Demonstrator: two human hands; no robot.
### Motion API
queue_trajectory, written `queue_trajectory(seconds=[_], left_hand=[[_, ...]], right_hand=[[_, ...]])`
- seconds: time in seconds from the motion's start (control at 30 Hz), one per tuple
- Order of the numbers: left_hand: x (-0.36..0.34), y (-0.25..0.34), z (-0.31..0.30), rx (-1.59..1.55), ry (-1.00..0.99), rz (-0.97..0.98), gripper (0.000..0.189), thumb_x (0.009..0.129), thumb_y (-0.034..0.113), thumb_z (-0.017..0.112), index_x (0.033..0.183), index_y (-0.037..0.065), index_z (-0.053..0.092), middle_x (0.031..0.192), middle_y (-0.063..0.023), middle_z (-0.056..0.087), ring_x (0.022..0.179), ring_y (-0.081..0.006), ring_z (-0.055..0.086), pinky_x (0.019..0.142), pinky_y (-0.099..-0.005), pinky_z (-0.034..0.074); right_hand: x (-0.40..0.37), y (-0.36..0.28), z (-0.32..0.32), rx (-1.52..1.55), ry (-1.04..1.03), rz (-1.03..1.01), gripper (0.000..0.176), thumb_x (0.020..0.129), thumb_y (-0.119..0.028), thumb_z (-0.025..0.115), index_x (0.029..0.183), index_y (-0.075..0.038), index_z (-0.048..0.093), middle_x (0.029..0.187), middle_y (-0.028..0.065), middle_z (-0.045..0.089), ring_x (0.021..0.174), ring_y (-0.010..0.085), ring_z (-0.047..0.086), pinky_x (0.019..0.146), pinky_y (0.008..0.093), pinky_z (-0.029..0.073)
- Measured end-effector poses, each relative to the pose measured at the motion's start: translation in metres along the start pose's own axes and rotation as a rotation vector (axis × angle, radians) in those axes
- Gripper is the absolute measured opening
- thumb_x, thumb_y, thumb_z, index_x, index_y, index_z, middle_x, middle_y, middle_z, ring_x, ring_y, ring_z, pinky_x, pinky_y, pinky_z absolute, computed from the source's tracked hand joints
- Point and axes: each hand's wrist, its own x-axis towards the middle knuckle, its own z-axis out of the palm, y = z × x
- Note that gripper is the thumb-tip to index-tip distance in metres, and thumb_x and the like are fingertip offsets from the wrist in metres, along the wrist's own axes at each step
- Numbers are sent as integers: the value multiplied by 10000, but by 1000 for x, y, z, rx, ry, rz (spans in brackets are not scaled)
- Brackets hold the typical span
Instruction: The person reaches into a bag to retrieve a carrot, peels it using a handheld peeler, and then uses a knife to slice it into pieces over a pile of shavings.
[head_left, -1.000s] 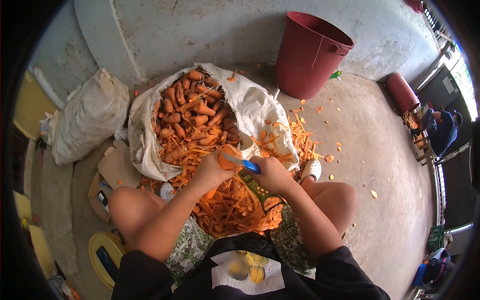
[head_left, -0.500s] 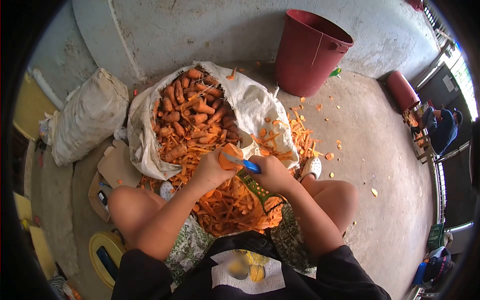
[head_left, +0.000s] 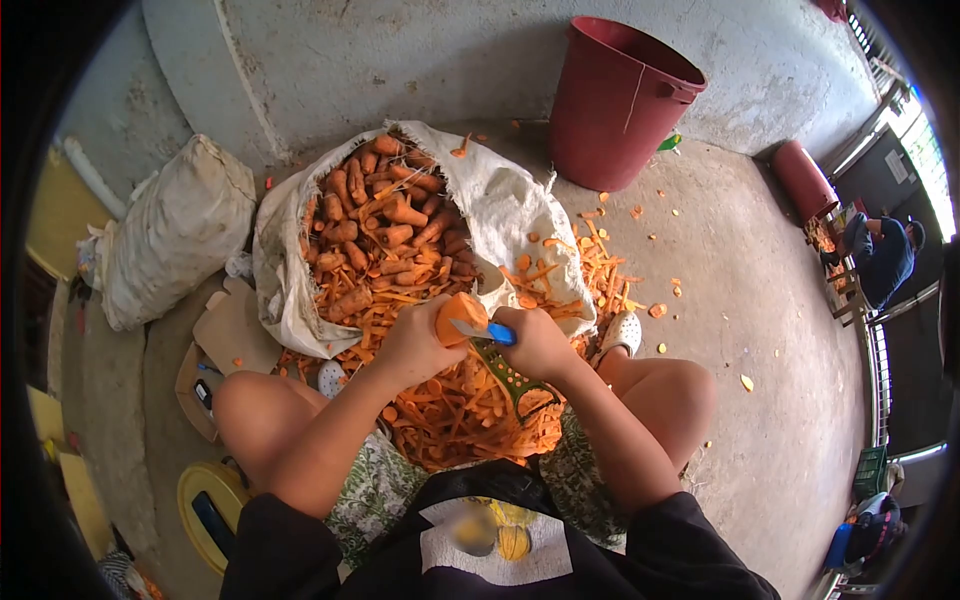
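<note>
My left hand [head_left: 412, 345] is wrapped round a thick peeled carrot [head_left: 461, 318], held over the pile of peelings [head_left: 465, 415]. A knife with a blue handle [head_left: 501, 334] is in my closed right hand [head_left: 538, 345], its blade against the carrot's face. Below my right hand hangs a green perforated peeler [head_left: 508, 375]; what holds it is partly hidden. Just beyond my hands, an open white sack [head_left: 285, 270] holds unpeeled carrots [head_left: 395, 215] and peelings.
A red bin [head_left: 625, 110] stands by the wall, and a full white sack [head_left: 185, 235] is at the left. Cardboard [head_left: 238, 335] and a yellow lid [head_left: 190, 495] lie near my left knee. A seated person [head_left: 885, 265] is at the far right.
The knife blade sits slightly lower on the carrot's face, and my right hand has shifted slightly left. Both hands keep their holds.
</note>
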Motion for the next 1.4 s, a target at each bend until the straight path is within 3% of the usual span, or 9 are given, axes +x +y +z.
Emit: queue_trajectory(seconds=[0.17, 0.27, 0.67, 0.8, 0.87, 1.2, 1.27, 1.37, 1.4], left_hand=[[-3, -3, 3, -17, 51, 35, 340, 628, 134, 674, 930, 40, 550, 790, -132, 614, 727, -278, 614, 645, -321, 476], [-22, 35, 14, 107, -224, 491, 405, 586, 184, 715, 934, 71, 543, 771, -103, 610, 704, -272, 610, 619, -344, 485], [-3, 12, -3, 50, -108, 139, 449, 604, 121, 720, 975, 19, 489, 807, -142, 603, 753, -298, 601, 656, -339, 474], [0, -7, -1, 233, -54, -12, 425, 624, 126, 702, 965, 3, 479, 819, -156, 597, 758, -303, 595, 666, -352, 464], [0, -14, -1, 406, -180, -127, 417, 661, 109, 646, 1003, 12, 429, 772, -195, 575, 755, -346, 575, 623, -390, 450], [0, -10, -10, 315, -641, -331, 677, 648, 203, 705, 1163, 15, 308, 966, -213, 516, 888, -317, 542, 725, -370, 420], [-1, -31, -11, 336, -568, -239, 700, 660, 234, 703, 1194, -4, 318, 1027, -210, 512, 956, -308, 522, 772, -366, 425], [-1, -42, -13, 557, -412, -170, 522, 694, 248, 669, 1113, 40, 438, 1080, -170, 510, 989, -300, 510, 799, -374, 429], [-1, -40, -14, 555, -409, -161, 522, 694, 248, 669, 1113, 40, 438, 1080, -170, 510, 989, -300, 510, 799, -374, 429]], right_hand=[[10, 10, 8, -24, 25, 151, 149, 705, -132, 552, 798, -19, 576, 683, 190, 573, 678, 342, 567, 614, 396, 445], [41, 76, 4, -207, -188, 573, 278, 737, -200, 527, 780, 67, 594, 706, 174, 606, 634, 249, 610, 582, 327, 479], [35, 77, -1, -148, 156, 536, 315, 825, -283, 479, 878, 5, 594, 665, 159, 588, 637, 288, 583, 604, 390, 457], [24, 45, -9, 619, 146, 404, 300, 848, -312, 507, 933, -38, 593, 753, 34, 554, 689, 141, 486, 662, 289, 395], [13, 26, -10, 1016, -177, 215, 277, 853, -297, 510, 974, -55, 571, 877, 6, 537, 803, 111, 463, 728, 286, 361], [4, 18, 26, 592, -509, 130, 268, 839, -296, 544, 921, -41, 551, 797, 23, 533, 743, 124, 479, 701, 295, 381], [13, 32, 17, -9, -681, 62, 239, 831, -275, 548, 877, -50, 617, 750, 53, 588, 689, 147, 533, 657, 308, 426], [36, 68, -39, -58, -549, 133, 147, 804, -167, 550, 882, -150, 673, 875, 31, 648, 723, 135, 600, 654, 281, 467], [45, 35, -91, 66, -499, 175, 153, 804, -61, 489, 799, -23, 637, 735, 52, 626, 672, 141, 562, 585, 282, 456]])
